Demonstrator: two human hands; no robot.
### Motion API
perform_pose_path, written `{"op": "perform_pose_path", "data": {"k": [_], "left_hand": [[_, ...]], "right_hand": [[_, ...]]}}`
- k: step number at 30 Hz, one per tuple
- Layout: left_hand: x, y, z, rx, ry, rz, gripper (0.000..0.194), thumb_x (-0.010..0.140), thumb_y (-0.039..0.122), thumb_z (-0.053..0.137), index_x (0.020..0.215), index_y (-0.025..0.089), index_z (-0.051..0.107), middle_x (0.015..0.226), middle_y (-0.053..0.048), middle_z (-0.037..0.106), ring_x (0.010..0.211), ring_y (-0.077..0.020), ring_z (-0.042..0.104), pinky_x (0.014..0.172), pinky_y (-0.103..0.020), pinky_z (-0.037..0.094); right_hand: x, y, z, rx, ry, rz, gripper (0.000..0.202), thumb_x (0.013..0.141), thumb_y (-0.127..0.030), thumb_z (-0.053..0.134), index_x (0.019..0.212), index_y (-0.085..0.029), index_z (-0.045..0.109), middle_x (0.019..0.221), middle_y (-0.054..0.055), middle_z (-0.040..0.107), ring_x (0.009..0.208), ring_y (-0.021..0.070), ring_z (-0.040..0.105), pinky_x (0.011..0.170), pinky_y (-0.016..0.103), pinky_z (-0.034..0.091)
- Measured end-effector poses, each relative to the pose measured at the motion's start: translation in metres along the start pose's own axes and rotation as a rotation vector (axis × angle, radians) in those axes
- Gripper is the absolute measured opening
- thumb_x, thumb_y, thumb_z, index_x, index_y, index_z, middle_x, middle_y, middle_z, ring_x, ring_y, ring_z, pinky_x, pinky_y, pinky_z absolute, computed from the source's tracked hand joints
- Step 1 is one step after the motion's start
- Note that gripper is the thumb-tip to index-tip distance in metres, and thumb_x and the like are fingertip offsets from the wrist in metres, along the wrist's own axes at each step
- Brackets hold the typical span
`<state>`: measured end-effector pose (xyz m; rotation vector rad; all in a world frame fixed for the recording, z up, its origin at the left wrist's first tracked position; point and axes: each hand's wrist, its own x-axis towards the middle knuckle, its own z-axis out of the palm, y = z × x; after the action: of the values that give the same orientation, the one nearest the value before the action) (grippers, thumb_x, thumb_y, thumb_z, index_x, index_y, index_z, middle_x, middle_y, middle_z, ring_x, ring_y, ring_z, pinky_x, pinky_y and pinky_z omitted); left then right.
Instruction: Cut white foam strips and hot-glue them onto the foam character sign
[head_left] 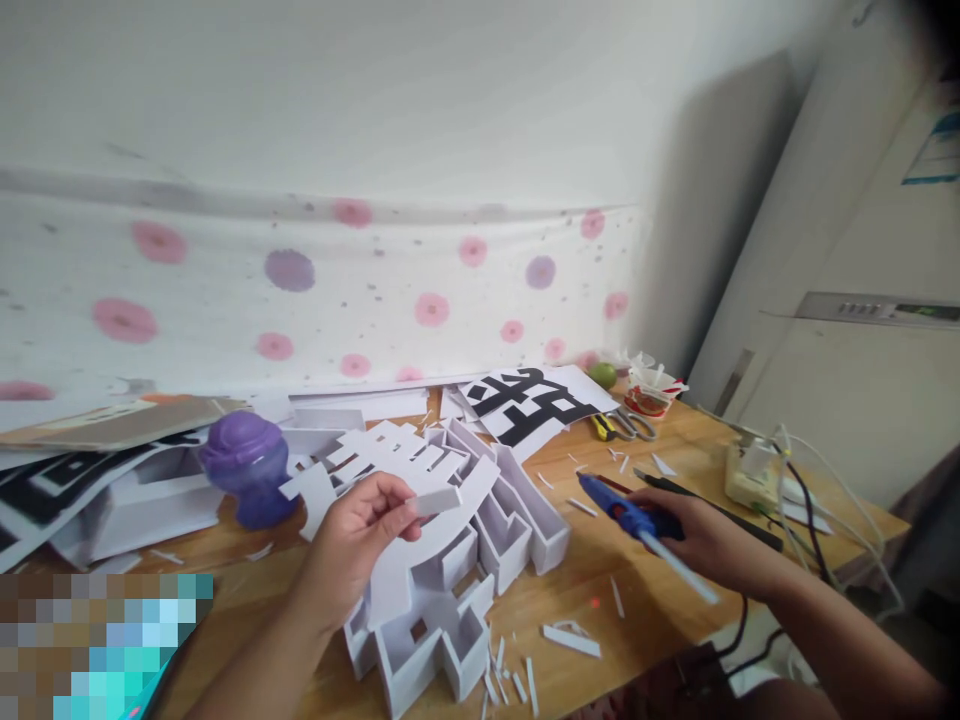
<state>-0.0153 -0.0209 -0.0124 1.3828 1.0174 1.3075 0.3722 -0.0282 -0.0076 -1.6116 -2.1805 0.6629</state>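
The left hand (356,545) pinches a small white foam strip (435,500) between thumb and fingertips, its grip pressed together on the near end so the strip juts out to the right, flat and short, with clean-cut edges. It is held just above a white foam model (450,560), a large cut-out character built of thin walls that form open, box-like cells, lying on the wooden tabletop (600,570). The right hand (705,540) closes its grip around a blue glue gun (626,512), nozzle pointing left toward the model, a pale glue stick (679,570) sticking out of the back, and a black cord trailing off the near edge. White offcuts (571,640) lie scattered on the tabletop by the model. A purple figure (251,465) stands to the left of the model, beside more white foam pieces. Behind the model lies a sheet with a black character (525,405), and farther right are scissors (634,425), a green fruit (602,375) and a small cup (649,395). A power strip (754,475) with white cables sits at the right edge.
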Motion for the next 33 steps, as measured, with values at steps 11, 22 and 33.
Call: {"op": "perform_pose_path", "data": {"k": [11,22,33], "left_hand": [[0.002,0.003,0.010,-0.184,0.030,-0.066,0.022,0.075,0.029,0.066,0.078,0.016,0.049,0.066,0.002,0.061,0.061,-0.0090,0.059,0.060,-0.021,0.045],[-0.002,0.000,0.013,-0.178,-0.061,-0.055,0.020,0.072,0.023,0.069,0.080,0.016,0.052,0.067,0.003,0.061,0.061,-0.0097,0.062,0.061,-0.021,0.048],[-0.008,0.005,0.017,-0.195,-0.138,-0.076,0.017,0.074,0.022,0.067,0.078,0.016,0.052,0.069,0.001,0.063,0.061,-0.0102,0.061,0.059,-0.021,0.048]], "right_hand": [[-0.013,-0.063,0.066,1.123,-0.018,-0.109,0.038,0.083,-0.048,0.055,0.105,-0.018,0.054,0.067,0.003,0.050,0.060,0.0153,0.048,0.059,0.030,0.041],[-0.017,-0.074,0.075,1.187,-0.135,-0.111,0.035,0.079,-0.046,0.062,0.091,-0.014,0.056,0.080,0.004,0.051,0.052,0.0072,0.045,0.051,0.021,0.035],[-0.006,-0.091,0.072,1.500,-0.291,-0.210,0.026,0.084,-0.040,0.056,0.088,-0.014,0.056,0.081,0.002,0.047,0.046,0.0032,0.043,0.045,0.019,0.041]]}}
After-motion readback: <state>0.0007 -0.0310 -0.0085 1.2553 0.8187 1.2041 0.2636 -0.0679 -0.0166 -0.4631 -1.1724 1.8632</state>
